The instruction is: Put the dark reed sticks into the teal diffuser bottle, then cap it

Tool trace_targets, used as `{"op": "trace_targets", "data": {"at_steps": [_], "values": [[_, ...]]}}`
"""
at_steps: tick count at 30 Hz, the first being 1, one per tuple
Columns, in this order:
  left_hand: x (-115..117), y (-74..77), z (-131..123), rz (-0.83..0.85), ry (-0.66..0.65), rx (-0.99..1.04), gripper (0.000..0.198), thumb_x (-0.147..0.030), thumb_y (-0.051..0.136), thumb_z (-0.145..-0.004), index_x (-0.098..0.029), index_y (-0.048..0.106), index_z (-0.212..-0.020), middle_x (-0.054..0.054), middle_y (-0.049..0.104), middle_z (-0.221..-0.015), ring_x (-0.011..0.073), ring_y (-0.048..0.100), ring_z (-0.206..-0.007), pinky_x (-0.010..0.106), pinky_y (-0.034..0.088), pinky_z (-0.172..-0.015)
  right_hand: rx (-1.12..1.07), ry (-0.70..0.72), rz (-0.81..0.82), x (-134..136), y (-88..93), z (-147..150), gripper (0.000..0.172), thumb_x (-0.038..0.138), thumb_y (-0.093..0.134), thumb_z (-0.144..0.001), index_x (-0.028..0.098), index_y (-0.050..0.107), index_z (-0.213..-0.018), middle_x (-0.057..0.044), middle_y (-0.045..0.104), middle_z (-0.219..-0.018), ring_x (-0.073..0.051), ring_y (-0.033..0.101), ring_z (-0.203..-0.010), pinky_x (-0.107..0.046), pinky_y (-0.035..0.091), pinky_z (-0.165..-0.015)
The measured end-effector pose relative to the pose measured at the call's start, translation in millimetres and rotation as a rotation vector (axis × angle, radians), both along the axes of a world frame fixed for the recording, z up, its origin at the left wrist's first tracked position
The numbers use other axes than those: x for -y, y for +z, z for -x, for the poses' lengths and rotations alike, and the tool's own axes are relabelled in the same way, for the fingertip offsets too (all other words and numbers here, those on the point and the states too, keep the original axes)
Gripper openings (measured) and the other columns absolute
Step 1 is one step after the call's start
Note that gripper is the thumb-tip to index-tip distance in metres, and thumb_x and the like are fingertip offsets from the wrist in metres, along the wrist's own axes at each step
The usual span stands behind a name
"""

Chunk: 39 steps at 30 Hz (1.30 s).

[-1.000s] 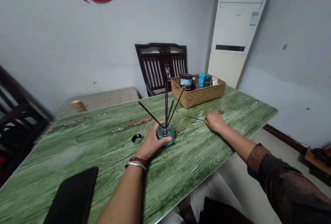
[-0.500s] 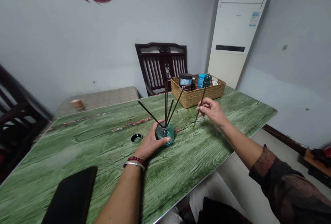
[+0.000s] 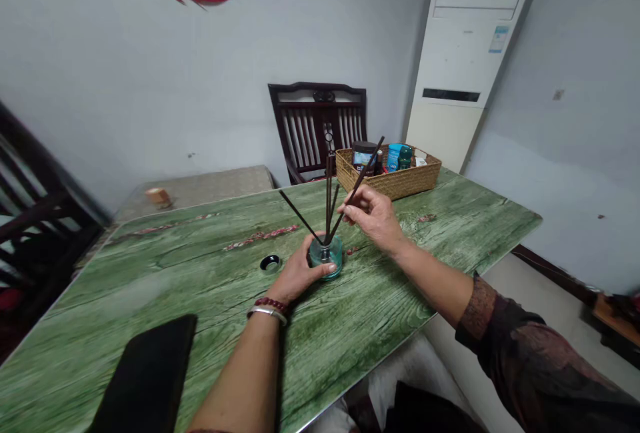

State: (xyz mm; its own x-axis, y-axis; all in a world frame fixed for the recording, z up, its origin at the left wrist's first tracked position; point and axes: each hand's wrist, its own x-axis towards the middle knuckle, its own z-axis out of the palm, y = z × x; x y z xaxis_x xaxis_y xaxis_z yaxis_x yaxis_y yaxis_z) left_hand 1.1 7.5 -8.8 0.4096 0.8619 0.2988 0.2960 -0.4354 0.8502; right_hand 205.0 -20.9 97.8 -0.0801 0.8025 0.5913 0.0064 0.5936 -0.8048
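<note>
Table [image 3: 215, 286]: I see the glass bottle [image 3: 336, 264] upright on it, my left hand [image 3: 296, 277] wrapped round, presumably for steadiness. Right hand [image 3: 376, 219]: grip pinching one dark stick [image 3: 369, 166] (slanted, I judge, to clear the standing sticks [image 3: 328, 196]).

no word, brand or number can be read with certainty. in the woven basket [image 3: 395, 186], the dark-lidded jar [image 3: 365, 157] bears a pale blue and white label with white lettering low on its dark part, too small to make out. the bright blue pack [image 3: 394, 155] beside it carries a line of tiny print near the top and, lower down, a few rounded pale marks that could be letters or figures. on the tall white cabinet unit [image 3: 447, 63], a blue and white sticker [image 3: 499, 39] sits toward the right edge, its print blurred, and a small grey mark [image 3: 468, 32], perhaps lettering, stands left of it, illegible.
</note>
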Motion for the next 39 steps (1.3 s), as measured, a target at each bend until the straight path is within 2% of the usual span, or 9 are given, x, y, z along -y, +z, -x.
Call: {"op": "trace_targets", "data": {"at_steps": [7, 18, 24, 27, 30, 33, 36, 39], "values": [[1.9, 3.3, -1.5, 0.002, -0.011, 0.029, 0.075, -0.045, 0.081, -0.068, -0.019, 0.051, -0.132, 0.010, 0.067, -0.122, 0.0305, 0.062, -0.112, 0.041, 0.046, -0.098, 0.093, -0.039, -0.032, -10.2, -8.4, 5.4, 0.013, 0.029, 0.068, -0.079, 0.019, 0.059, -0.082, 0.003, 0.061, -0.071, -0.011, 0.059, -0.064, -0.024, 0.049, -0.062], [0.9, 1.8, -2.6, -0.032, -0.004, 0.044, 0.071, -0.042, 0.081, -0.068, -0.018, 0.053, -0.129, 0.010, 0.067, -0.120, 0.0303, 0.061, -0.111, 0.042, 0.045, -0.098, 0.363, -0.212, -0.069, -15.9, -17.3, 13.4, 0.004, 0.021, 0.067, -0.080, 0.018, 0.066, -0.082, 0.002, 0.066, -0.073, -0.011, 0.058, -0.066, -0.023, 0.044, -0.066], [1.3, 1.9, -2.3, -0.080, 0.050, -0.030, 0.071, -0.044, 0.081, -0.067, -0.017, 0.054, -0.127, 0.009, 0.066, -0.117, 0.0299, 0.062, -0.108, 0.041, 0.047, -0.094, 0.695, -0.263, -0.063, -15.2, -26.4, 22.4, 0.008, 0.024, 0.064, -0.085, 0.020, 0.070, -0.088, 0.001, 0.069, -0.077, -0.013, 0.060, -0.071, -0.024, 0.040, -0.068], [3.7, 2.5, -2.7, -0.106, 0.077, -0.080, 0.069, -0.044, 0.079, -0.069, -0.017, 0.053, -0.127, 0.010, 0.066, -0.116, 0.0302, 0.062, -0.108, 0.042, 0.047, -0.093, 0.794, -0.262, -0.085, -5.3, -31.8, 20.3, 0.016, 0.025, 0.062, -0.088, 0.023, 0.068, -0.103, 0.000, 0.069, -0.081, -0.014, 0.061, -0.074, -0.024, 0.039, -0.069], [6.1, 3.2, -3.1, -0.113, 0.127, -0.119, 0.070, -0.045, 0.078, -0.070, -0.018, 0.052, -0.129, 0.010, 0.067, -0.117, 0.0305, 0.062, -0.109, 0.043, 0.047, -0.095, 0.784, -0.301, -0.082, 5.5, -41.0, 9.6, 0.030, 0.023, 0.060, -0.088, 0.023, 0.059, -0.119, 0.001, 0.067, -0.079, -0.015, 0.060, -0.071, -0.025, 0.038, -0.069], [5.2, 4.5, -2.6, -0.105, 0.199, -0.129, 0.068, -0.045, 0.078, -0.070, -0.018, 0.053, -0.127, 0.010, 0.067, -0.117, 0.0304, 0.063, -0.108, 0.044, 0.047, -0.095, 0.788, -0.347, -0.038, 2.6, -56.1, -6.4, 0.026, 0.024, 0.060, -0.089, 0.022, 0.058, -0.115, 0.001, 0.063, -0.073, -0.016, 0.058, -0.067, -0.026, 0.036, -0.067], [-3.2, 8.2, -1.0, -0.072, 0.261, -0.127, 0.063, -0.046, 0.078, -0.070, -0.020, 0.055, -0.123, 0.009, 0.068, -0.113, 0.0295, 0.065, -0.103, 0.044, 0.048, -0.093, 0.837, -0.329, 0.077, -18.4, -75.2, -20.8, 0.020, 0.024, 0.063, -0.086, 0.022, 0.062, -0.106, 0.001, 0.063, -0.072, -0.016, 0.056, -0.065, -0.026, 0.033, -0.065], [-21.0, 15.2, 0.9, -0.035, 0.299, -0.126, 0.060, -0.045, 0.080, -0.065, -0.020, 0.058, -0.116, 0.008, 0.070, -0.104, 0.0291, 0.067, -0.097, 0.044, 0.049, -0.090, 0.815, -0.266, 0.213, -43.6, -94.6, -28.7, 0.015, 0.020, 0.065, -0.083, 0.022, 0.064, -0.097, 0.002, 0.063, -0.071, -0.015, 0.055, -0.066, -0.024, 0.033, -0.065]]}}
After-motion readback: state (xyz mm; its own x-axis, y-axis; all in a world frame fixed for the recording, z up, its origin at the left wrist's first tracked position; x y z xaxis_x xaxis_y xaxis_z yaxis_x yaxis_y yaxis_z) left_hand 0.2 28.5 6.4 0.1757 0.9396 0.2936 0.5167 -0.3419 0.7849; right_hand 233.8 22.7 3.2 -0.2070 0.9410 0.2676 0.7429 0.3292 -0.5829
